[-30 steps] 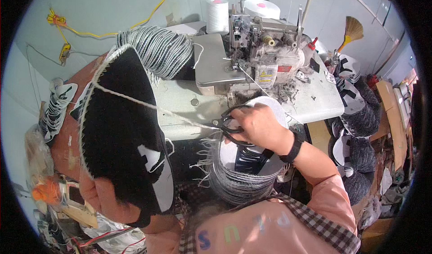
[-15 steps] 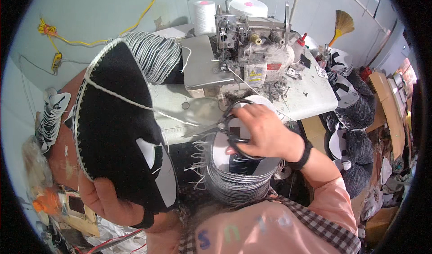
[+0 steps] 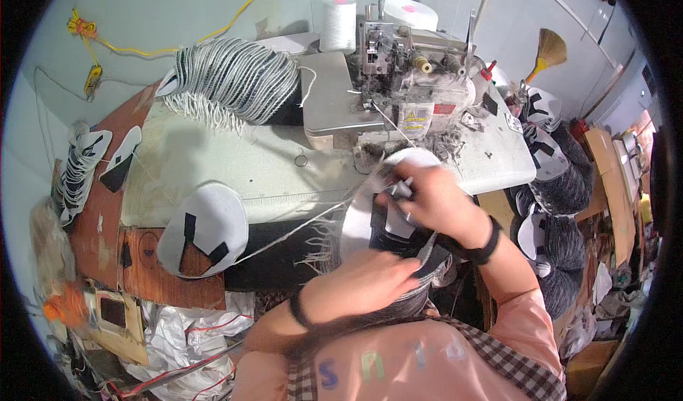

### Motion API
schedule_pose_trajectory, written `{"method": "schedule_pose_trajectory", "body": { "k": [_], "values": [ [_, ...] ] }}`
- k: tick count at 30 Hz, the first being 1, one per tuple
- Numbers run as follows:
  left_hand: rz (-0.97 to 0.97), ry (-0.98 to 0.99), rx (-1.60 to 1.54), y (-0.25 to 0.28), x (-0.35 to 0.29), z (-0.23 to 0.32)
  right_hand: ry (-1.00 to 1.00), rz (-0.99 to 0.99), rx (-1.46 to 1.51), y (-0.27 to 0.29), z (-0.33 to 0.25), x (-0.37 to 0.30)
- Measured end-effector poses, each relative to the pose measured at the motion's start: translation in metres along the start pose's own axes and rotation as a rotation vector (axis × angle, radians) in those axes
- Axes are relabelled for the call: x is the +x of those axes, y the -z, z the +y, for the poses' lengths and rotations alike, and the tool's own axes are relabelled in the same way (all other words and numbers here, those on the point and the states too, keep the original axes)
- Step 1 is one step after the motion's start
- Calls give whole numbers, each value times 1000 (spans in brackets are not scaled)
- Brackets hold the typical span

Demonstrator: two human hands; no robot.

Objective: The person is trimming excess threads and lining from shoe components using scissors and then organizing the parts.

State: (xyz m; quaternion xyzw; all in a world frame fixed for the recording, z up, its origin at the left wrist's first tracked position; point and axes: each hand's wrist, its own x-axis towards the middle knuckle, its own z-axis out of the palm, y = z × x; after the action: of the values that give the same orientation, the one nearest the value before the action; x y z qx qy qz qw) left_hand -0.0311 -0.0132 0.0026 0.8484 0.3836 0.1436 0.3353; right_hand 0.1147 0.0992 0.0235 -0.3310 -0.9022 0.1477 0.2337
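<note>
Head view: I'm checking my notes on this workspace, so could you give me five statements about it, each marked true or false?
1. White yarn runs from the oval piece with black patches toward the right hand. True.
2. The left hand is touching the sewing machine. False: the left hand is at the fringed bundle, nearer the person's body.
3. The broom is left of the sewing machine. False: the broom is to its right.
4. The tall white spool stands left of the wider white spool. True.
5. The cord on the wall is blue. False: the cord is yellow.
</note>
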Motion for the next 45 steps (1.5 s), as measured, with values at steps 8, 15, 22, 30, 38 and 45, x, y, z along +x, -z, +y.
{"method": "schedule_pose_trajectory", "body": {
  "k": [8, 15, 22, 30, 38, 45],
  "values": [
    [618, 1152, 419, 20, -252, -41, 110, -195, -33, -15, 5, -7],
    [1403, 200, -464, 36, -134, 27, 54, -157, -146, -23, 6, -7],
    [398, -23, -3, 15, 12, -5, -237, 336, 357, 27, -33, -7],
    [566, 886, 598, -15, -188, -28, 47, -211, -64, -12, 10, -10],
    [1278, 464, -399, 11, -207, 46, 264, -157, -203, -31, -9, 2],
    [789, 170, -231, 45, -26, 12, -157, 308, 350, 21, -21, -10]
  ]
}}
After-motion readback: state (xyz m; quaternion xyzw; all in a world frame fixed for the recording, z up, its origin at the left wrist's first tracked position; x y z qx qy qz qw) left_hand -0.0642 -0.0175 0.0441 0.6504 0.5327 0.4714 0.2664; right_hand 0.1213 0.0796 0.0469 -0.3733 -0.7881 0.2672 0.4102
